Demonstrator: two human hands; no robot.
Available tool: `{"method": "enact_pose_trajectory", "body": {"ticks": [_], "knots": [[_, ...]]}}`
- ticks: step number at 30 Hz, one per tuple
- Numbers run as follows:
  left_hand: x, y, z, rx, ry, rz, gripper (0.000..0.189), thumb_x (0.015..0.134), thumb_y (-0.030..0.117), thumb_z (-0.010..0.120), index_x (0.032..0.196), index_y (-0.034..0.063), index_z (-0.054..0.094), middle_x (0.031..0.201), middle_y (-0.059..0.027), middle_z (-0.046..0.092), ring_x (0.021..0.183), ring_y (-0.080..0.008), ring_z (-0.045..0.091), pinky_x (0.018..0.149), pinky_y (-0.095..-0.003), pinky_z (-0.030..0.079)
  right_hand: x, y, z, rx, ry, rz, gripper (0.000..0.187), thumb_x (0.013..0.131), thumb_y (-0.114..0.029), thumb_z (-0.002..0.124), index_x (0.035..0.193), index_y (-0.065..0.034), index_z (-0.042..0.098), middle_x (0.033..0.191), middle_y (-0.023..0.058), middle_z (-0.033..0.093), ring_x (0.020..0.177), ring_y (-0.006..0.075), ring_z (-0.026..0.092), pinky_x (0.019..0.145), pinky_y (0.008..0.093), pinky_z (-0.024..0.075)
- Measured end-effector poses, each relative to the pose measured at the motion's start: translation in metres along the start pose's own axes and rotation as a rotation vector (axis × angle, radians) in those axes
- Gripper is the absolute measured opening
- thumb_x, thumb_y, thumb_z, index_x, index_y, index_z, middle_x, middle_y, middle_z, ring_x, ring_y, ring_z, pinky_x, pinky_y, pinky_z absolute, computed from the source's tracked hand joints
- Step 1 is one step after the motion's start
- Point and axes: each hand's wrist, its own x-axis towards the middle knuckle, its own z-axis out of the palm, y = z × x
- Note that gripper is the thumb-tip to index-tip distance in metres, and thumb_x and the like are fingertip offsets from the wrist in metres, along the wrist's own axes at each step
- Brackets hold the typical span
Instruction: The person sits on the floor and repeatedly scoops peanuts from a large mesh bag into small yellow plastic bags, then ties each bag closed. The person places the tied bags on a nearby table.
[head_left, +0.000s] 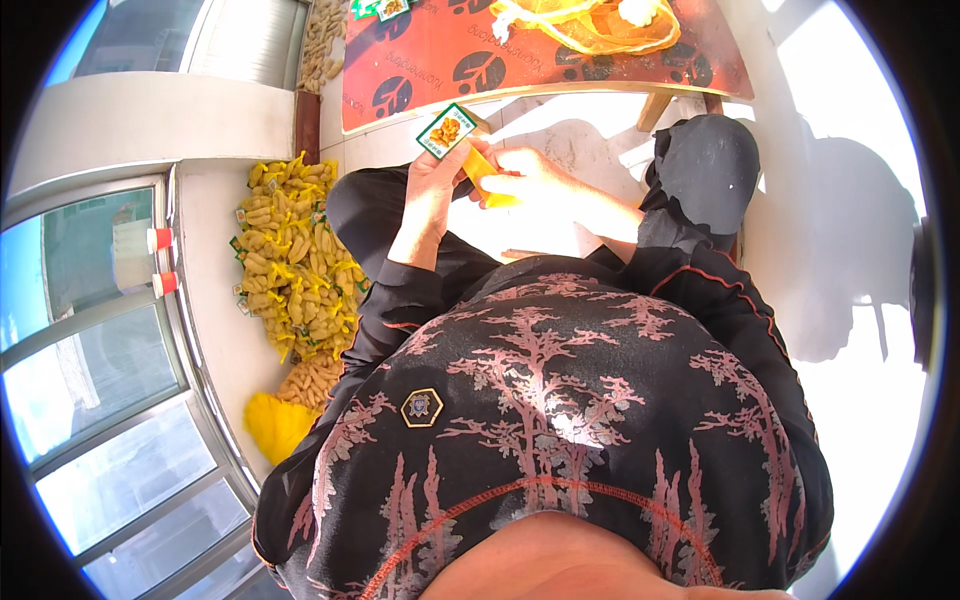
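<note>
Between my knees, short of the table's near edge, my left hand pinches a printed card label with a green border and a picture of peanuts. A strip of yellow mesh netting runs down from beside the card, and my right hand grips it with bent fingers. Both hands are close together. Strong sunlight washes out part of the right hand. Whether the card is fastened to the netting cannot be told.
Ahead stands a low red printed board table bearing an orange mesh bag and more cards. At left lie many yellow net bags of peanuts, loose peanuts and yellow netting. Two red-and-white cups stand by the window.
</note>
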Motion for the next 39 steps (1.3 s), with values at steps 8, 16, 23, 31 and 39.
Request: {"method": "enact_pose_trajectory", "body": {"ticks": [8, 16, 23, 31, 39], "knots": [[0.063, 0.059, -0.037, 0.217, 0.104, 0.144, 0.02, 0.095, 0.02, 0.062, 0.102, 0.0036, 0.07, 0.091, -0.0014, 0.069, 0.078, -0.009, 0.063, 0.07, -0.0241, 0.05, -0.009, 0.012, 0.016, 0.111, -0.182, 0.192, 0.033, 0.1, -0.028, 0.051, 0.109, 0.0034, 0.058, 0.096, 0.0123, 0.067, 0.087, 0.0169, 0.065, 0.073, 0.0303, 0.0536], [0.181, 0.107, -0.065, 0.379, 0.214, 0.275, 0.011, 0.089, 0.016, 0.067, 0.097, 0.0103, 0.072, 0.086, 0.0046, 0.068, 0.069, -0.0034, 0.058, 0.059, -0.0204, 0.042, -0.004, 0.013, 0.026, -0.195, -0.081, 0.243, 0.036, 0.097, -0.028, 0.05, 0.1, 0.0045, 0.064, 0.089, 0.0142, 0.07, 0.083, 0.0209, 0.07, 0.08, 0.0324, 0.0532], [0.266, 0.137, -0.057, 0.437, 0.207, 0.36, 0.014, 0.084, 0.019, 0.073, 0.094, 0.0103, 0.07, 0.076, 0.0043, 0.065, 0.056, -0.0025, 0.05, 0.049, -0.0211, 0.037, 0.004, -0.015, 0.015, -0.256, 0.072, 0.177, 0.037, 0.095, -0.031, 0.055, 0.101, 0.0049, 0.064, 0.086, 0.0117, 0.068, 0.076, 0.0173, 0.065, 0.071, 0.032, 0.0518], [0.303, 0.126, -0.055, 0.583, 0.471, 0.468, 0.042, 0.08, 0.024, 0.077, 0.106, -0.0069, 0.065, 0.1, -0.0126, 0.07, 0.087, -0.0189, 0.067, 0.076, -0.0276, 0.052, 0.026, 0.017, 0.015, -0.162, 0.145, 0.14, 0.035, 0.092, -0.032, 0.059, 0.089, 0.0024, 0.064, 0.083, 0.0127, 0.068, 0.073, 0.0179, 0.067, 0.072, 0.0323, 0.0526], [0.181, 0.086, 0.052, 1.094, 0.063, 1.047, 0.045, 0.078, 0.025, 0.076, 0.113, 0.0002, 0.063, 0.122, -0.0169, 0.061, 0.102, -0.0288, 0.064, 0.089, -0.0356, 0.051, 0.009, 0.013, 0.02, -0.647, 0.029, 0.203, 0.035, 0.086, -0.035, 0.064, 0.076, -0.0015, 0.065, 0.081, 0.0168, 0.067, 0.084, 0.0319, 0.066, 0.081, 0.0421, 0.0485]]}}
